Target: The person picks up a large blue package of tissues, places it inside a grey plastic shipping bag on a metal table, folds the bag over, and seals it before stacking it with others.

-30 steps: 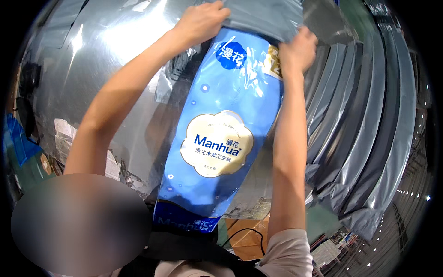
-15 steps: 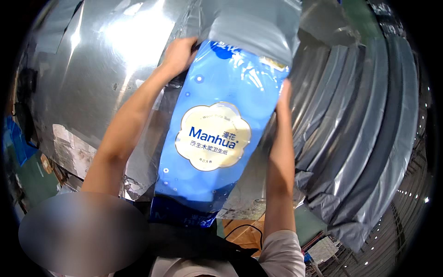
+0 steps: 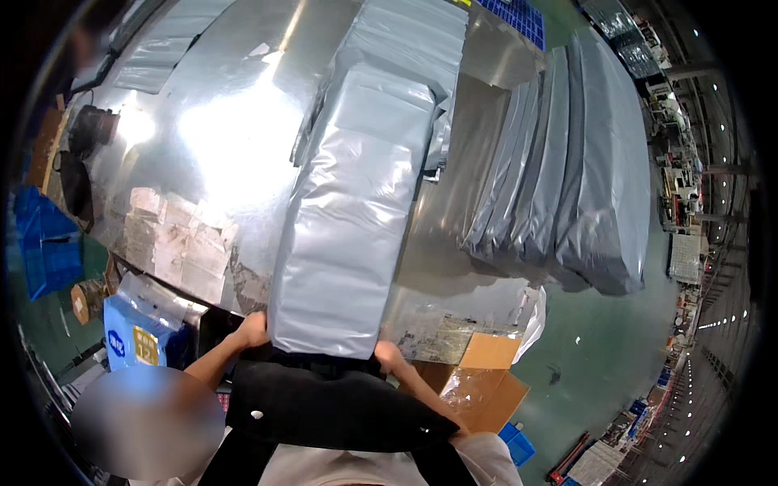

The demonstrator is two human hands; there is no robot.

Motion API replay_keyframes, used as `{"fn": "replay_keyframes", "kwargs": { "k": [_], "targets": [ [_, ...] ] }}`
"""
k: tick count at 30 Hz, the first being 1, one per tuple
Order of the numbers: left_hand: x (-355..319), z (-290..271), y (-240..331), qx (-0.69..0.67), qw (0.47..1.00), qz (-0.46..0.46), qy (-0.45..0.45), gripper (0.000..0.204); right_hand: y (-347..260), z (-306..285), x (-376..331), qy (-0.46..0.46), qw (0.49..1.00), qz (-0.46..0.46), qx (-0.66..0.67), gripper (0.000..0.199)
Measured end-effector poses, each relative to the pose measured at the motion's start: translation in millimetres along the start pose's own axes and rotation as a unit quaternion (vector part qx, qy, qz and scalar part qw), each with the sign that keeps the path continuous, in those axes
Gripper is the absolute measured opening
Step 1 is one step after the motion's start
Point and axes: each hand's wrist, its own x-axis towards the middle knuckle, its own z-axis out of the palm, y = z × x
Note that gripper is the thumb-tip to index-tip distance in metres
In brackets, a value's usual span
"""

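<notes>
A long grey plastic mailing bag (image 3: 348, 235) lies on the metal table in front of me, pulled over the blue toilet paper pack, which is now hidden inside. At the bag's near left corner is my left hand (image 3: 253, 329), its fingers closed on the edge. My right hand (image 3: 391, 358) grips the near right corner in the same way. The far end of the bag rests on a pile of flat grey bags (image 3: 413, 36).
Several filled grey bags (image 3: 604, 178) stand in a row at the table's right edge. A blue pack (image 3: 138, 332) sits at lower left. By the near edge of the metal table (image 3: 178, 146) is an open cardboard box (image 3: 478, 393). A blue crate (image 3: 519, 20) is beyond.
The grey bag has come down over the whole blue pack. Both hands have moved from its far end to its near end. The view has shifted too.
</notes>
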Motion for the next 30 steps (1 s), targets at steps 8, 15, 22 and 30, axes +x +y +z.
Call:
{"fn": "replay_keyframes", "kwargs": {
  "k": [8, 15, 22, 30],
  "targets": [
    [75.2, -18.6, 147.3, -0.136, 0.984, -0.104, -0.052, 0.029, -136.7, -151.9, -4.4, 0.227, 0.956, 0.095, 0.159, 0.028],
    [45.4, -12.4, 1.9, -0.139, 0.97, -0.191, 0.054, 0.031, 16.2, -76.9, 8.4, 0.327, 0.93, 0.167, 0.019, 0.035],
    [-0.1, 6.1, 25.0, -0.144, 0.962, -0.139, 0.185, 0.039, -81.7, -66.1, -12.8, 0.302, 0.929, 0.214, 0.006, 0.035],
    [-0.3, 6.0, 21.1, 0.059, 0.966, -0.072, 0.24, 0.037, -89.4, -84.7, 97.1, 0.407, 0.909, 0.014, -0.087, 0.033]
  ]
}}
